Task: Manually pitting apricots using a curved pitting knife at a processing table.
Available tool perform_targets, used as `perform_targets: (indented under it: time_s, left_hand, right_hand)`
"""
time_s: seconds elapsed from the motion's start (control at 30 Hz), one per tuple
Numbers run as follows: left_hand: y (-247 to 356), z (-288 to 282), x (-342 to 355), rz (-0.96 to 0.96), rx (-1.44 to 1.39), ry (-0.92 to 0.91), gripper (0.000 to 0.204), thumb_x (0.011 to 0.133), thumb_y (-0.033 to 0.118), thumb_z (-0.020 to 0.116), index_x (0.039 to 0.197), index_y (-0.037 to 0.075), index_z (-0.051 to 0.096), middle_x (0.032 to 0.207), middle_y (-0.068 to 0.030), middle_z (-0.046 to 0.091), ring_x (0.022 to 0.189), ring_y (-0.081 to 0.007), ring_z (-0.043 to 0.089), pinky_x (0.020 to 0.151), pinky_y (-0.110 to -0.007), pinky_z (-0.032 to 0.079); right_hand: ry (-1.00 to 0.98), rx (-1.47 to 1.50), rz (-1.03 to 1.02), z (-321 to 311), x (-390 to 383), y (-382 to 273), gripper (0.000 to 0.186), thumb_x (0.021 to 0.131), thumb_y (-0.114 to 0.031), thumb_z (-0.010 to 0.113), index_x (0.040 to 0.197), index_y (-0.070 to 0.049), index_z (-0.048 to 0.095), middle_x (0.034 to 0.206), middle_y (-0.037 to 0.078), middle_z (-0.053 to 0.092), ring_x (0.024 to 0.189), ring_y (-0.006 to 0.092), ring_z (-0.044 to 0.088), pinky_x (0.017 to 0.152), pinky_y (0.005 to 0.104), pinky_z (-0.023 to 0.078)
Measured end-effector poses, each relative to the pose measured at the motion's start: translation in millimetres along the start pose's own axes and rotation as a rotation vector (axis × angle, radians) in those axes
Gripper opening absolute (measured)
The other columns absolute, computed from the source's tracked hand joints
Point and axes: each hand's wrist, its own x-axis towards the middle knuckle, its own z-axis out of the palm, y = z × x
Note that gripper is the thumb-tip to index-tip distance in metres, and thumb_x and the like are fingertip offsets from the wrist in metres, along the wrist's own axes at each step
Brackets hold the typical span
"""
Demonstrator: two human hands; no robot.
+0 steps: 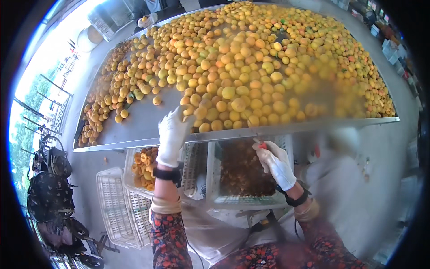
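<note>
My left hand (172, 134), in a white glove, reaches over the near rim of the metal table (134, 123). Its fingers are apart beside the nearest apricots (195, 99), with nothing visible in them. Below the rim to the right, my gloved right hand (275, 162) is closed around a small knife (263, 145) with a red handle. The knife's thin blade points up toward the fruit. Under that hand stands a pale plastic crate (214, 172) with a brown mass, apparently apricot stones. Between my left forearm and the table, another crate (130, 177) holds orange apricot halves (145, 161).
A white slatted crate (112, 201) stands on the floor at left. Across the table, a person's gloved hand (148, 20) is near the fruit. Another person's blurred pale clothing (333, 179) is close at my right. A parked two-wheeler (51, 193) stands far left.
</note>
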Motion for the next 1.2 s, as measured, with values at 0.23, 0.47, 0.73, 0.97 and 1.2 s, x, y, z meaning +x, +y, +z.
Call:
perform_targets:
  time_s: [0.23, 0.47, 0.73, 0.97, 1.2]
  left_hand:
    - [9.8, 21.4, 22.9, -0.117, -0.537, -0.149, 0.032, 0.083, 0.01, 0.061, 0.114, 0.005, 0.059, 0.094, -0.0108, 0.065, 0.075, -0.0188, 0.064, 0.068, -0.033, 0.051]
    - [54.4, -12.1, -39.2, -0.162, -1.608, -0.242, 0.043, 0.086, 0.001, 0.053, 0.128, -0.001, 0.045, 0.109, -0.0116, 0.058, 0.09, -0.0195, 0.058, 0.084, -0.032, 0.047]
    - [40.9, -9.4, -52.1, -0.289, -2.046, -0.15, 0.035, 0.098, 0.028, 0.04, 0.124, 0.007, 0.05, 0.102, -0.0135, 0.058, 0.078, -0.0197, 0.053, 0.075, -0.035, 0.044]
    - [23.8, -9.5, -54.6, -0.288, -2.158, -0.143, 0.039, 0.096, 0.031, 0.039, 0.119, 0.002, 0.053, 0.089, -0.0121, 0.058, 0.063, -0.0162, 0.044, 0.064, -0.031, 0.04]
    - [26.1, -14.7, -60.2, -0.52, -2.039, 0.148, 0.04, 0.097, 0.037, 0.038, 0.112, 0.004, 0.055, 0.088, -0.0106, 0.058, 0.059, -0.0161, 0.043, 0.056, -0.03, 0.037]
  right_hand:
    - [-0.01, 0.108, -0.176, -15.2, -0.3, -2.0, 0.032, 0.097, -0.021, 0.05, 0.119, 0.002, 0.056, 0.074, -0.003, 0.05, 0.057, 0.0022, 0.041, 0.051, 0.0169, 0.032]
    - [-0.135, 0.25, -0.346, 38.9, 9.6, -28.6, 0.031, 0.096, -0.015, 0.053, 0.123, 0.0, 0.053, 0.078, -0.004, 0.048, 0.062, 0.0019, 0.041, 0.053, 0.0158, 0.032]
    - [-0.222, 0.112, -0.323, 64.7, 1.7, -37.2, 0.02, 0.097, -0.02, 0.053, 0.106, -0.003, 0.054, 0.074, -0.004, 0.047, 0.061, 0.001, 0.039, 0.049, 0.0159, 0.029]
    - [-0.269, 0.068, -0.246, 88.7, -2.4, -28.0, 0.019, 0.097, -0.018, 0.053, 0.109, -0.004, 0.057, 0.074, -0.005, 0.047, 0.064, 0.0016, 0.042, 0.052, 0.016, 0.031]
    - [-0.245, -0.015, -0.223, 106.5, -9.5, -28.4, 0.019, 0.096, -0.013, 0.054, 0.111, -0.001, 0.056, 0.077, -0.003, 0.05, 0.065, 0.004, 0.042, 0.059, 0.0192, 0.038]
